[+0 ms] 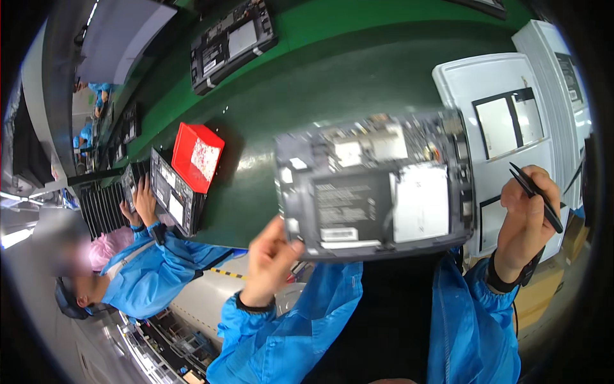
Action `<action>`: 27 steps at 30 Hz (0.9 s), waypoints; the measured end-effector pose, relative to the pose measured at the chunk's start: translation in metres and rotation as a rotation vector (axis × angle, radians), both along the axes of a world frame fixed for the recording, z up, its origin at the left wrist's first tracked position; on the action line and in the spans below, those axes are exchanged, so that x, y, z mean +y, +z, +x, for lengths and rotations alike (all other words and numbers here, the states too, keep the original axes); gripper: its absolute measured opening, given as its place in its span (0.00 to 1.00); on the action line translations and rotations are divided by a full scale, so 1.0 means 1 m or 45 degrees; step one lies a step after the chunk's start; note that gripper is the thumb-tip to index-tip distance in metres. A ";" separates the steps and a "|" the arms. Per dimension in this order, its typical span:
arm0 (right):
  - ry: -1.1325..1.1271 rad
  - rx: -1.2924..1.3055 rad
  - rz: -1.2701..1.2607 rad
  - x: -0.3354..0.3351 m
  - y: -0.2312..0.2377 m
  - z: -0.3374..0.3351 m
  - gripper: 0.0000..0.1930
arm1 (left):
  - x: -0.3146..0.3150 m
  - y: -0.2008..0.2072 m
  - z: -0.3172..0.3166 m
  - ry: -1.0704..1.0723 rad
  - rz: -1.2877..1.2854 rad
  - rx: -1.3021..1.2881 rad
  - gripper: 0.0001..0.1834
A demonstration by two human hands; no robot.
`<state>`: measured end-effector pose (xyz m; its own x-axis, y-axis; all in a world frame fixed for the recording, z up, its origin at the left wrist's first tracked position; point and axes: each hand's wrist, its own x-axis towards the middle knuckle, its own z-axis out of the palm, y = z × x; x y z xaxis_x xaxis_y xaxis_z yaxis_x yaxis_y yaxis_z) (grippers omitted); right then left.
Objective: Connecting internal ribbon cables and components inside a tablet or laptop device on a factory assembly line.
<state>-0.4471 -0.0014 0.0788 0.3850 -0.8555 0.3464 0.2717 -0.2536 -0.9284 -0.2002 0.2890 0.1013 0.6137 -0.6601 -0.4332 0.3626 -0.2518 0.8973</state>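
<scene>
My left hand (272, 261) grips the near left corner of an opened flat device chassis (390, 246), thumb on top. The chassis is tilted above the table edge and slightly blurred. A circuit board lies along its far side; a black battery (352, 208) with a white-labelled section sits along the near side. On the right, my right hand (534, 205) is closed around black tweezers (537, 197), their tips pointing up and away. It is beside the chassis, not touching it, in front of the white trays.
White trays (451, 80) holding flat batteries (495, 125) are at the right. A red box (185, 157) stands on the green table (307, 70). Another opened chassis (233, 45) lies at the far side. At left, a co-worker in blue (147, 275) handles a chassis (169, 192).
</scene>
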 end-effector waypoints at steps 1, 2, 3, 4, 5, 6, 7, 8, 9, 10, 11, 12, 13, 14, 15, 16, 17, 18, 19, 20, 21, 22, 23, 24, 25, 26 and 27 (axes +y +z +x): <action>0.007 0.018 0.048 -0.001 -0.005 0.003 0.17 | 0.013 0.005 -0.004 -0.154 0.059 0.185 0.33; 0.017 0.036 0.095 -0.002 -0.008 0.007 0.17 | 0.011 0.007 -0.018 -0.091 0.054 0.111 0.30; 0.049 0.034 0.170 0.000 -0.009 0.011 0.15 | 0.014 0.016 -0.013 -0.356 0.307 -0.228 0.28; 0.085 0.039 0.175 0.002 -0.009 0.016 0.15 | 0.015 0.022 -0.003 -0.618 0.564 -0.558 0.27; 0.095 0.119 0.148 0.004 -0.010 0.020 0.15 | 0.015 0.021 0.000 -0.445 0.561 -0.768 0.23; 0.093 0.206 0.110 0.005 -0.008 0.024 0.14 | 0.009 0.017 0.008 -0.278 0.546 -0.971 0.20; 0.136 0.238 0.145 0.008 -0.005 0.032 0.14 | -0.010 0.023 0.012 -0.173 0.494 -1.128 0.17; 0.149 0.262 0.142 0.010 -0.001 0.042 0.14 | -0.031 0.028 0.023 -0.288 0.369 -1.252 0.18; 0.126 0.381 0.169 0.011 0.000 0.052 0.14 | -0.053 0.017 0.032 -0.378 0.152 -1.477 0.20; 0.102 0.506 0.195 0.012 0.003 0.061 0.14 | -0.081 0.015 0.032 -0.486 0.050 -1.558 0.23; 0.115 0.516 0.282 0.016 0.011 0.073 0.15 | -0.102 0.004 0.033 -0.533 -0.130 -1.574 0.25; 0.146 0.538 0.349 0.019 0.014 0.083 0.15 | -0.122 -0.007 0.030 -0.515 -0.175 -1.535 0.21; 0.180 0.550 0.345 0.023 0.012 0.089 0.15 | -0.135 -0.017 0.032 -0.653 -0.076 -1.505 0.19; 0.209 0.556 0.343 0.025 0.008 0.092 0.14 | -0.144 -0.023 0.034 -0.795 0.024 -1.474 0.16; 0.211 0.548 0.322 0.029 0.004 0.090 0.14 | -0.146 -0.028 0.037 -0.800 0.007 -1.475 0.16; 0.221 0.528 0.333 0.033 0.001 0.089 0.14 | -0.148 -0.034 0.039 -0.848 -0.047 -1.380 0.13; 0.234 0.547 0.360 0.035 0.003 0.088 0.13 | -0.151 -0.037 0.040 -0.898 -0.100 -1.285 0.11; 0.242 0.574 0.397 0.038 0.006 0.085 0.13 | -0.151 -0.036 0.036 -0.914 -0.115 -1.273 0.11; 0.208 0.531 0.416 0.041 0.005 0.085 0.11 | -0.147 -0.033 0.028 -0.875 -0.181 -1.367 0.10; 0.188 0.540 0.422 0.043 0.006 0.084 0.11 | -0.144 -0.032 0.021 -0.832 -0.246 -1.460 0.09; 0.188 0.570 0.350 0.045 0.006 0.084 0.10 | -0.143 -0.033 0.018 -0.766 -0.245 -1.468 0.09; 0.190 0.601 0.279 0.046 0.006 0.084 0.09 | -0.143 -0.033 0.017 -0.779 -0.254 -1.459 0.09; 0.172 0.614 0.207 0.047 0.002 0.083 0.09 | -0.141 -0.033 0.018 -0.757 -0.227 -1.435 0.09; 0.166 0.618 0.212 0.046 -0.001 0.084 0.09 | -0.140 -0.033 0.018 -0.730 -0.195 -1.414 0.10; 0.179 0.621 0.242 0.045 -0.004 0.086 0.09 | -0.138 -0.034 0.017 -0.736 -0.196 -1.408 0.10; 0.194 0.624 0.272 0.045 -0.006 0.087 0.09 | -0.136 -0.034 0.015 -0.704 -0.198 -1.414 0.11; 0.191 0.628 0.277 0.044 -0.008 0.089 0.09 | -0.135 -0.035 0.015 -0.672 -0.198 -1.422 0.11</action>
<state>-0.3586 0.0428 0.0705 0.5799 -0.8104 -0.0842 -0.1896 -0.0338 -0.9813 -0.1857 0.1537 0.0665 0.2403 -0.9353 0.2596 -0.7304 0.0019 0.6830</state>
